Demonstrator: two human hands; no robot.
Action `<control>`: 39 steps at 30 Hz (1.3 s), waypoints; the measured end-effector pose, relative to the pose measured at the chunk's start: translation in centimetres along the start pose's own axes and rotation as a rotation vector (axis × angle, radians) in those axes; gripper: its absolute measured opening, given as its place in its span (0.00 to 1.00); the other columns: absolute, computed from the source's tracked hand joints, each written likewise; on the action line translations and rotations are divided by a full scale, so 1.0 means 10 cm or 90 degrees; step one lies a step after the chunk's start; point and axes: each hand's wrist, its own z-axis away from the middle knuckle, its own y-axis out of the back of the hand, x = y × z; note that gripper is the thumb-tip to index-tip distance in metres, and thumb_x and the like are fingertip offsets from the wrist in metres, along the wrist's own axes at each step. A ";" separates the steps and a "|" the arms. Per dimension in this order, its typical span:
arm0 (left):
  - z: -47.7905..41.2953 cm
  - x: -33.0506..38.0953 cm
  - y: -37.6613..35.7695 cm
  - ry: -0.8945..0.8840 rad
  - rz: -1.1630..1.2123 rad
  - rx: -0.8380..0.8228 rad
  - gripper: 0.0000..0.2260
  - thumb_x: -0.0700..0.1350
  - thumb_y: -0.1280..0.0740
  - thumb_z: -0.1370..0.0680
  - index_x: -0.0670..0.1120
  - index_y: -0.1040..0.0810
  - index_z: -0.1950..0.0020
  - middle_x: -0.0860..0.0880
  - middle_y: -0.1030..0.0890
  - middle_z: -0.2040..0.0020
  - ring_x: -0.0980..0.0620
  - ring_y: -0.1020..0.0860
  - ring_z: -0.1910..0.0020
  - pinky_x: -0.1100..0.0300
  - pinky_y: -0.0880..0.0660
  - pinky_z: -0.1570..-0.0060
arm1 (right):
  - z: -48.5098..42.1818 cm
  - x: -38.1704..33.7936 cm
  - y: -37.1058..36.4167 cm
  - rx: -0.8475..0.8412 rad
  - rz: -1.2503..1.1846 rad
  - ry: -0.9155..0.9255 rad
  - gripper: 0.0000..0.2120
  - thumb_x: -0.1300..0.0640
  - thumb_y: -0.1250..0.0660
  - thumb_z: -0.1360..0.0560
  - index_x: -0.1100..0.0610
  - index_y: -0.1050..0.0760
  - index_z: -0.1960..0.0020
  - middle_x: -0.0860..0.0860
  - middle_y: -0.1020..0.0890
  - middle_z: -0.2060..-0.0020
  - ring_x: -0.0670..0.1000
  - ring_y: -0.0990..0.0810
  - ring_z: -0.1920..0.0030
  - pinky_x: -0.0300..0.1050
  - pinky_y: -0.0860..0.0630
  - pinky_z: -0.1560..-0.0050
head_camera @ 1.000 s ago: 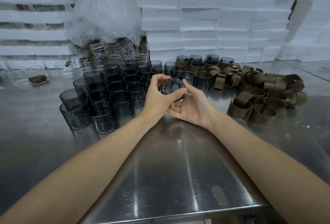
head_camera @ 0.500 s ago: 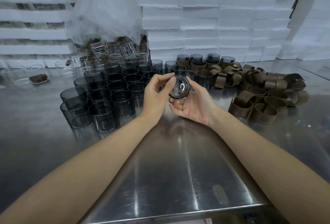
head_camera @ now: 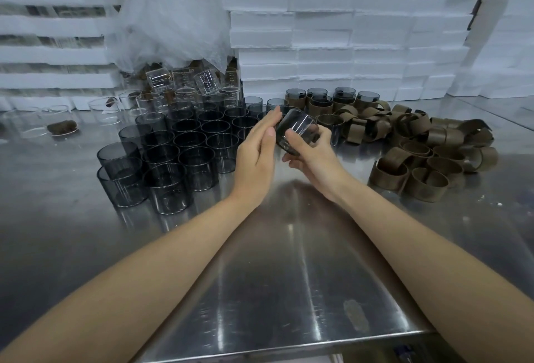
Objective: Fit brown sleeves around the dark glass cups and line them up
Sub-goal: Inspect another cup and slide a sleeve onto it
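Where the hands meet: one dark glass cup (head_camera: 296, 131), its wall bare, tilted in the air above the steel table (head_camera: 289, 276).
Right hand (head_camera: 315, 154): clasps that cup from below and from the right, thumb over its near wall, fingers curled round the far side.
Left hand (head_camera: 257, 148): flat, fingers straight, fingertips touching the cup's left edge, grasping nothing.
Bare cups (head_camera: 185, 143): upright in close rows on the table, left of the held cup.
Sleeved cups (head_camera: 344, 99): a small upright group behind the held cup, slightly right.
Brown sleeves (head_camera: 419, 146): a loose heap right of the held cup, apart from it.
Clear beakers (head_camera: 185, 85): behind and left of the held cup, some tipped over.
Foam blocks (head_camera: 346, 30): stacked far behind the held cup.
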 end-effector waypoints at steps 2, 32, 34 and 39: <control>0.03 0.03 -0.02 -0.048 -0.032 -0.043 0.17 0.42 0.47 0.16 0.43 0.31 0.28 0.46 0.30 0.27 0.54 0.34 0.26 0.62 0.39 0.27 | -0.02 0.02 0.03 0.041 0.083 0.038 0.39 0.47 0.22 0.35 0.53 0.44 0.36 0.49 0.18 0.58 0.48 0.20 0.63 0.45 0.25 0.57; -0.07 -0.09 -0.02 0.252 0.148 -0.069 0.20 0.60 0.42 0.19 0.49 0.31 0.35 0.53 0.25 0.38 0.63 0.24 0.38 0.68 0.25 0.44 | 0.12 -0.05 -0.04 -0.007 0.338 0.196 0.18 0.48 0.47 0.17 0.52 0.28 0.33 0.47 0.32 0.45 0.31 0.31 0.48 0.32 0.37 0.39; -0.05 -0.07 -0.04 0.212 0.113 -0.032 0.14 0.56 0.43 0.18 0.47 0.33 0.41 0.52 0.24 0.44 0.57 0.22 0.45 0.67 0.23 0.58 | 0.16 -0.06 -0.11 -0.001 0.387 0.254 0.22 0.52 0.49 0.16 0.57 0.40 0.24 0.47 0.34 0.35 0.30 0.35 0.38 0.23 0.43 0.37; -0.01 -0.05 -0.05 0.156 -0.006 -0.007 0.10 0.51 0.45 0.16 0.44 0.38 0.44 0.57 0.25 0.52 0.75 0.25 0.59 0.76 0.30 0.60 | 0.28 0.05 -0.34 -0.033 0.447 0.258 0.29 0.47 0.52 0.17 0.54 0.58 0.20 0.48 0.54 0.21 0.35 0.58 0.26 0.22 0.61 0.33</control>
